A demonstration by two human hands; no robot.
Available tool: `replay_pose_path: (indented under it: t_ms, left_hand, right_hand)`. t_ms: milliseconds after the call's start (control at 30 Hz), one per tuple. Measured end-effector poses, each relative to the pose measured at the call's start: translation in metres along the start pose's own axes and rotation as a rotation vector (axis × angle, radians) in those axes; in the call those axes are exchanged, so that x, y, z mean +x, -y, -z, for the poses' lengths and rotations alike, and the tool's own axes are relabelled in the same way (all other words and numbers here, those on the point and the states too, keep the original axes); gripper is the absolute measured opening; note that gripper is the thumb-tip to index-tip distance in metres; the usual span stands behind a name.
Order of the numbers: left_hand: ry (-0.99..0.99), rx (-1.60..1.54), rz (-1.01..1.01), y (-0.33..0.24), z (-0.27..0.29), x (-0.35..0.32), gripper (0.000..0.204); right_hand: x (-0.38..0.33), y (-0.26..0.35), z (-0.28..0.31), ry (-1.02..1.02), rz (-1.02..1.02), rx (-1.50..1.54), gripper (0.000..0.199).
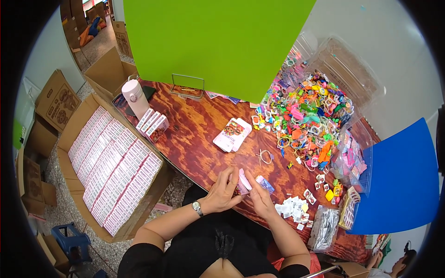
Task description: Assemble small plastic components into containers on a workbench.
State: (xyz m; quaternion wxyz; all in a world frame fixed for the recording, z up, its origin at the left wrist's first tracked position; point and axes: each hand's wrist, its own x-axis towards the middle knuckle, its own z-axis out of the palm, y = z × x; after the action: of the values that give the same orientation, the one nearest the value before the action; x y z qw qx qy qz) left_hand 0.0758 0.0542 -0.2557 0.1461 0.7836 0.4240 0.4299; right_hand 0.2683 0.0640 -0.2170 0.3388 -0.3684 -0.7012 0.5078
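Note:
Both my hands meet at the table's near edge around a small pink carton [243,180]. My left hand [222,192], with a watch at the wrist, has its fingers closed on the carton's left side. My right hand [260,198] grips the right side, near a raised pale flap. Fingers cover much of the carton, so its contents are hidden. Just beyond lies a small pile of flat pink printed cartons [232,134]. A blue-purple printed card or packet [265,184] rests beside my right hand. A thin pale ring-shaped band [265,157] lies farther off.
Colourful small plastic trinkets [308,111] heap at the right. Near them are white slips [293,208], a clear tray of silvery packets [324,227] and a blue panel [398,180]. Left stand a pink flask [135,98], filled cartons [153,125] and a large packed cardboard box [160,178].

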Motion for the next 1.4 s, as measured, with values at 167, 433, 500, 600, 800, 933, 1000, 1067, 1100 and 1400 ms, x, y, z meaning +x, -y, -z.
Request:
replay_pose_path:
  t_ms: [167, 433, 500, 600, 800, 933, 1000, 1067, 1100, 1400]
  left_hand:
    - [-0.036, 0.110, -0.008, -0.006, -0.001, 0.001, 0.088]
    - [-0.099, 0.162, -0.053, -0.007, -0.001, 0.002, 0.090]
    - [-0.099, 0.188, -0.067, -0.006, 0.001, 0.001, 0.090]
    - [-0.115, 0.247, -0.086, -0.004, 0.002, -0.001, 0.092]
    - [-0.064, 0.110, 0.021, -0.006, 0.003, -0.004, 0.098]
    - [-0.108, 0.056, 0.040, -0.005, 0.004, -0.003, 0.099]
    - [-0.093, 0.044, 0.039, -0.006, 0.003, -0.003, 0.099]
    - [-0.095, 0.013, 0.035, -0.007, 0.003, -0.004, 0.097]
    - [-0.096, 0.014, 0.036, -0.005, 0.003, -0.004, 0.097]
    - [-0.075, -0.036, 0.058, -0.004, 0.004, -0.005, 0.096]
  right_hand:
    - [0.003, 0.004, -0.007, -0.095, -0.036, -0.044, 0.050]
    - [0.004, 0.010, -0.015, -0.140, -0.105, -0.002, 0.048]
    - [0.006, 0.014, -0.019, -0.150, -0.041, -0.017, 0.049]
    - [0.007, 0.019, -0.018, -0.077, -0.086, 0.023, 0.054]
    - [0.007, 0.009, -0.014, -0.013, -0.016, 0.119, 0.068]
    - [0.003, 0.013, -0.008, -0.092, 0.006, -0.128, 0.068]
    - [0.004, 0.011, -0.010, -0.062, 0.177, -0.417, 0.061]
    - [0.004, 0.018, -0.008, -0.114, 0.192, -0.415, 0.053]
    - [0.004, 0.020, -0.008, -0.164, 0.208, -0.411, 0.047]
    - [0.003, 0.019, 0.001, -0.278, 0.325, -0.418, 0.021]
